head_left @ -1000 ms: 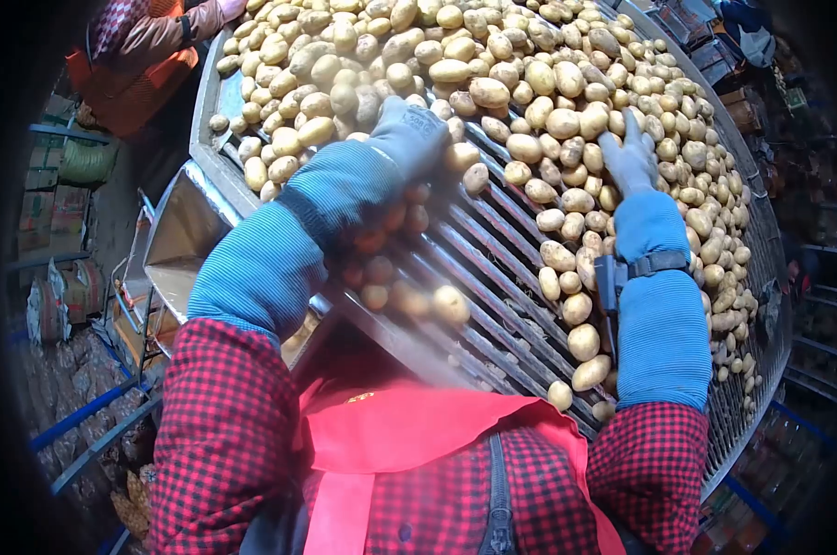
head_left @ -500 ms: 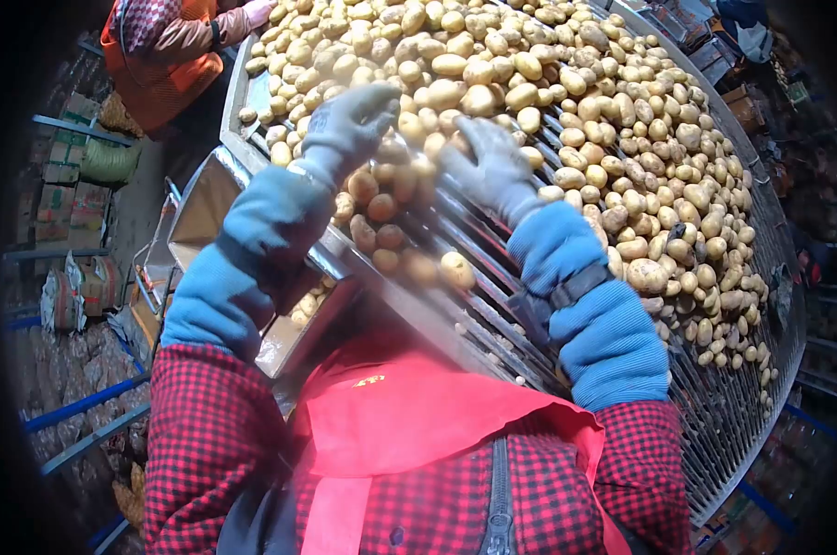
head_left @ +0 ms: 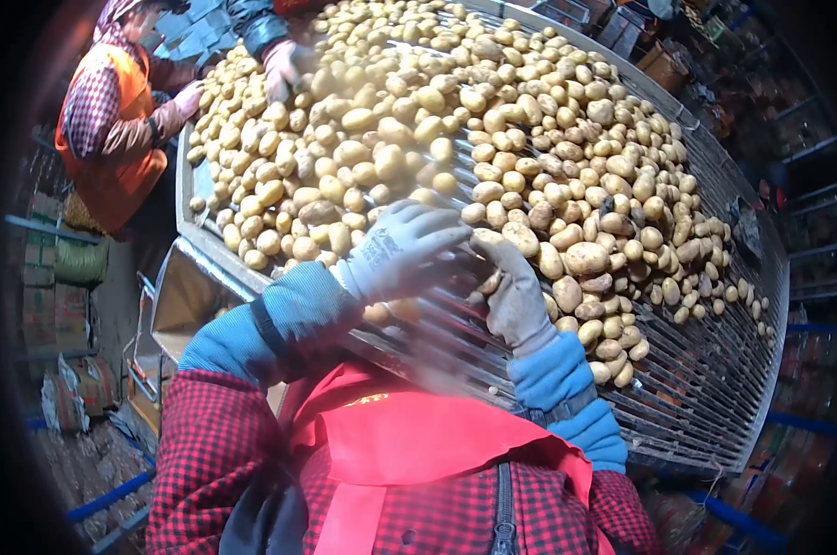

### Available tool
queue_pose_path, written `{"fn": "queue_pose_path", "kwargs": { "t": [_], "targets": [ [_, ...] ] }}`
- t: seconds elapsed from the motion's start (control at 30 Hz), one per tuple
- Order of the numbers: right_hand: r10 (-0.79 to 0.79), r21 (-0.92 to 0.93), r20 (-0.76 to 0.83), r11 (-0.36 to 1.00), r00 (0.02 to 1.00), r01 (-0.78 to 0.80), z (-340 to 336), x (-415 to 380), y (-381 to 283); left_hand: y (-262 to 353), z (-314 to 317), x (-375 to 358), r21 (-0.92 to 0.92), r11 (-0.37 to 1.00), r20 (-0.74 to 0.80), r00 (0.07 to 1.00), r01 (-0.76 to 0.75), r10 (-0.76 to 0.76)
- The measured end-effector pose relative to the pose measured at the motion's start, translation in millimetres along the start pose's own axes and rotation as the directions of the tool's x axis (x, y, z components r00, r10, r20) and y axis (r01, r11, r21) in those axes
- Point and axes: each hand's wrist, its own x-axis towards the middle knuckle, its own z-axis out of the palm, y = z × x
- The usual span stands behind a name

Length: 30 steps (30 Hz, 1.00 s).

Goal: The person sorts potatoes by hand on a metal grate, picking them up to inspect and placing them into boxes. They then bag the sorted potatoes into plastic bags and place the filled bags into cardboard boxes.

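Many potatoes [head_left: 603,185] lie heaped on a slatted metal table [head_left: 696,398]. Above its near part is my left hand [head_left: 405,248] in a grey glove, palm down, its fingers extended toward my right hand. My right hand [head_left: 513,294], also gloved, is bent around a potato [head_left: 490,280] at its fingertips. The two hands are close together, and whether they touch is unclear. Slats under my hands look blurred, with few potatoes on them.
At the upper left a person in an orange vest [head_left: 113,139] reaches onto the heap. Another person's gloved hand [head_left: 280,72] is on the potatoes beside them. A cardboard-lined chute [head_left: 183,301] adjoins the table's left edge. Stacked boxes [head_left: 72,314] stand farther left.
Both my hands have come closer together and lower in view. My right hand has closed on a potato. The view has shifted, showing more of the co-workers at the upper left.
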Motion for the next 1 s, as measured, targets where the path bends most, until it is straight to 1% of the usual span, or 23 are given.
{"fn": "queue_pose_path", "kwargs": {
  "t": [0.03, 0.07, 0.13, 0.17, 0.2, 0.27, 0.3, 0.33, 0.4, 0.43, 0.47, 0.53, 0.6, 0.63, 0.67, 0.7, 0.73, 0.8, 0.83, 0.87, 0.93, 0.97, 1.0],
  "targets": [
    [0.028, 0.015, -0.067, 1.000, 0.997, -0.027, -7, -8, -1, -8, 4, 0, 0.075, 0.996, 0.065, 0.996, 0.052, -0.057],
    [0.057, 0.032, -0.131, 0.998, 0.990, -0.054, -13, -15, -2, -17, 7, 5, 0.144, 0.989, 0.103, 0.993, 0.045, -0.060],
    [0.020, 0.120, -0.126, 0.993, 0.992, -0.005, -24, -23, 2, -32, 17, 14, 0.253, 0.967, 0.136, 0.990, 0.005, -0.040],
    [0.008, 0.146, -0.140, 0.989, 0.990, 0.012, -27, -26, 3, -40, 22, 21, 0.297, 0.953, 0.236, 0.972, -0.051, -0.022],
    [-0.002, 0.171, -0.153, 0.985, 0.988, 0.028, -27, -29, 5, -51, 33, 23, 0.323, 0.942, 0.296, 0.955, -0.086, -0.014],
    [-0.017, 0.165, -0.179, 0.985, 0.984, 0.047, -24, -32, 8, -62, 43, 28, 0.390, 0.916, 0.359, 0.931, -0.090, -0.061],
    [-0.008, 0.183, -0.185, 0.982, 0.983, 0.043, -24, -33, 10, -65, 36, 35, 0.357, 0.931, 0.404, 0.911, -0.072, -0.084],
    [0.000, 0.200, -0.191, 0.979, 0.982, 0.039, -23, -33, 11, -73, 38, 30, 0.317, 0.947, 0.334, 0.940, -0.042, -0.071],
    [0.028, 0.217, -0.220, 0.976, 0.975, 0.021, -23, -33, 11, -98, 30, 23, 0.431, 0.899, 0.458, 0.877, -0.077, -0.144],
    [0.034, 0.218, -0.238, 0.976, 0.971, 0.019, -24, -31, 11, -99, 12, 34, 0.490, 0.868, 0.510, 0.834, -0.080, -0.211],
    [0.040, 0.216, -0.256, 0.976, 0.966, 0.017, -26, -30, 11, -124, 22, 21, 0.544, 0.838, 0.304, 0.922, 0.038, -0.238],
    [0.044, 0.256, -0.247, 0.966, 0.968, 0.021, -28, -30, 11, -144, 9, 29, 0.664, 0.743, 0.232, 0.920, 0.087, -0.316],
    [0.014, 0.229, -0.222, 0.973, 0.975, 0.038, -34, -29, 15, -155, -2, 49, 0.637, 0.737, 0.061, 0.937, 0.228, -0.343],
    [0.004, 0.233, -0.204, 0.971, 0.979, 0.045, -36, -27, 17, -156, -9, 63, 0.662, 0.709, -0.001, 0.947, 0.242, -0.322],
    [-0.007, 0.236, -0.184, 0.970, 0.983, 0.051, -39, -25, 18, -156, -10, 83, 0.657, 0.720, 0.004, 0.954, 0.223, -0.299],
    [-0.023, 0.176, -0.142, 0.983, 0.990, 0.048, -48, -22, 21, -156, -2, 102, 0.607, 0.777, 0.006, 0.977, 0.166, -0.214],
    [0.005, 0.163, -0.167, 0.986, 0.986, 0.023, -44, -23, 17, -145, 6, 125, 0.557, 0.824, 0.000, 0.991, 0.109, -0.131],
    [-0.027, 0.141, -0.133, 0.989, 0.991, 0.046, -40, -24, 12, -112, 19, 179, 0.365, 0.929, 0.174, 0.985, -0.058, -0.007],
    [-0.052, 0.126, -0.087, 0.990, 0.995, 0.063, -40, -23, 11, -110, 48, 199, 0.390, 0.914, 0.160, 0.986, -0.110, 0.051],
    [-0.115, 0.087, -0.075, 0.989, 0.991, 0.121, -42, -24, 14, -112, 80, 217, 0.411, 0.897, 0.145, 0.983, -0.163, 0.112],
    [0.006, 0.348, -0.156, 0.936, 0.988, 0.049, -29, -24, 12, -113, 122, 258, 0.332, 0.906, 0.046, 0.964, -0.264, 0.264],
    [-0.041, 0.352, -0.048, 0.934, 0.998, 0.056, -38, -28, 18, -118, 142, 280, 0.252, 0.937, 0.024, 0.969, -0.243, 0.245],
    [0.029, 0.310, 0.015, 0.950, 0.999, -0.033, -68, -22, 35, -124, 161, 302, 0.165, 0.961, 0.009, 0.974, -0.224, 0.226]
  ]
}}
